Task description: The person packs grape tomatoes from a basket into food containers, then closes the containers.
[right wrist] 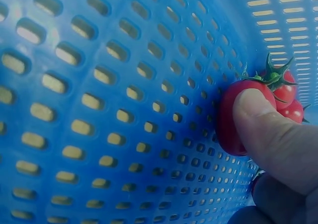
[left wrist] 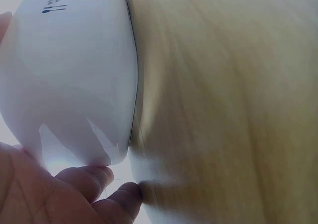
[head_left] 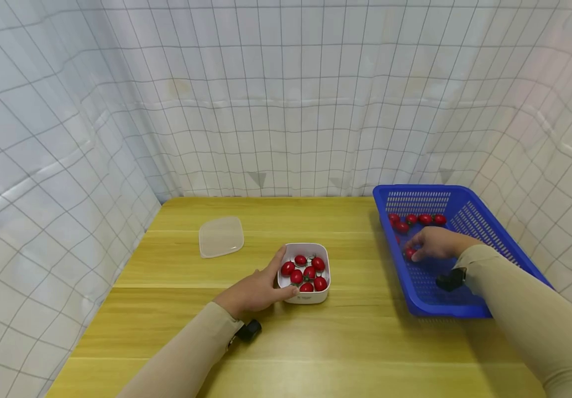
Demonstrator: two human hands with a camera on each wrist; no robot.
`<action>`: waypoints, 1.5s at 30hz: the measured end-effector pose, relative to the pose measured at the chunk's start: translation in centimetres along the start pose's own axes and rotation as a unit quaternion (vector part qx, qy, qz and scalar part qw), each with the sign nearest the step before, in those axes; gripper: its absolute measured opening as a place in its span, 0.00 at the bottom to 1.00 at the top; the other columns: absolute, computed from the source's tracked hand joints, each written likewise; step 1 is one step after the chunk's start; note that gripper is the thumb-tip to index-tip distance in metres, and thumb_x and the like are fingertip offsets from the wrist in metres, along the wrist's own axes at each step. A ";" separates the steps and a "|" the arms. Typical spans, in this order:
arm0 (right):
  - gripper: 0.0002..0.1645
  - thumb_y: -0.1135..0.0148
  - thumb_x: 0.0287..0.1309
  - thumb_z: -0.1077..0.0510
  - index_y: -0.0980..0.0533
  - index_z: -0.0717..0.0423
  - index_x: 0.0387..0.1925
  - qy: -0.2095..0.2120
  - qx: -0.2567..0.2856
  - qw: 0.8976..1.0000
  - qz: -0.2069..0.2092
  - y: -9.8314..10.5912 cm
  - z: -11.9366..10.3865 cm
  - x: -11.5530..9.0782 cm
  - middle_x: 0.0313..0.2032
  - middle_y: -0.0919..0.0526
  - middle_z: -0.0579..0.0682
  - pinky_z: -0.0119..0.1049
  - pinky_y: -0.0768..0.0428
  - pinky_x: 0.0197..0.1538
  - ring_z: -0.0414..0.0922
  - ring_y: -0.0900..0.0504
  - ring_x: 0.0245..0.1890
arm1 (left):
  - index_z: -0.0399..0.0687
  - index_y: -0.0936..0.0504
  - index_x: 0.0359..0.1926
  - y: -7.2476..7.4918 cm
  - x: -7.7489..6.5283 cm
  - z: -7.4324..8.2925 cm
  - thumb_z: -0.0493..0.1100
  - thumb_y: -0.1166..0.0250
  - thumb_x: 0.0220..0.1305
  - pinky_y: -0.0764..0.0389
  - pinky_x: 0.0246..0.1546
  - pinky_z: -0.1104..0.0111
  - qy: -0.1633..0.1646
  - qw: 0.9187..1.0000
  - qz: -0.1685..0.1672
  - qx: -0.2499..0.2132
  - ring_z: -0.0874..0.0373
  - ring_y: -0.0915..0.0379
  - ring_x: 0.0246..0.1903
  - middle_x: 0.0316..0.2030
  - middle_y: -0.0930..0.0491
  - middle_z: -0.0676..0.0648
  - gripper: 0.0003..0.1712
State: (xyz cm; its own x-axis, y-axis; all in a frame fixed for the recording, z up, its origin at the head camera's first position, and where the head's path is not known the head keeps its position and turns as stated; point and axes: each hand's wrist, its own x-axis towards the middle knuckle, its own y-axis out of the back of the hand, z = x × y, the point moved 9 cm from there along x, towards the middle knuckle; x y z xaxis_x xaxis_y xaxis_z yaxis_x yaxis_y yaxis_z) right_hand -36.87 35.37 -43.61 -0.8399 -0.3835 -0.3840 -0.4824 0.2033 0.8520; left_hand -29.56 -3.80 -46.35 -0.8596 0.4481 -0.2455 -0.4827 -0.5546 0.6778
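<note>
My left hand holds a small white square container at its left side, the thumb along the front and the fingers around the far left. Several red cherry tomatoes with green stems lie inside. In the left wrist view, fingers bend against the glossy wall of the container, which sits on the wood. My right hand reaches into a blue perforated basket and pinches a cherry tomato near the basket's bottom. The thumb presses on it in the right wrist view; the other fingers are partly hidden.
More cherry tomatoes lie at the far end of the basket. A translucent square lid lies on the wooden table, left of the container. White grid-patterned sheeting rises behind the table and on both sides.
</note>
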 end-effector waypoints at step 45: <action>0.23 0.29 0.65 0.56 0.16 0.65 0.57 -0.003 -0.019 1.000 -0.004 -0.3 -0.1 0.1 0.53 0.12 0.64 0.64 0.21 0.62 0.63 0.14 0.57 | 0.66 0.64 0.86 0.0 -0.1 -0.1 0.69 0.35 0.68 0.48 0.80 0.39 -0.006 1.000 -0.003 0.003 0.32 0.45 0.79 0.83 0.45 0.46 0.61</action>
State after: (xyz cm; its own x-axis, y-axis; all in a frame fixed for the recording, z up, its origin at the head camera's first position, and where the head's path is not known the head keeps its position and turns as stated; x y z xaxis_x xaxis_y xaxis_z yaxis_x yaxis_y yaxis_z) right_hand -36.75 35.17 -43.85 -0.8371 -0.3804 -0.3931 -0.4796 0.1650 0.8618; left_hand -29.45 -3.92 -46.35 -0.8550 0.4588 -0.2417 -0.4863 -0.5475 0.6810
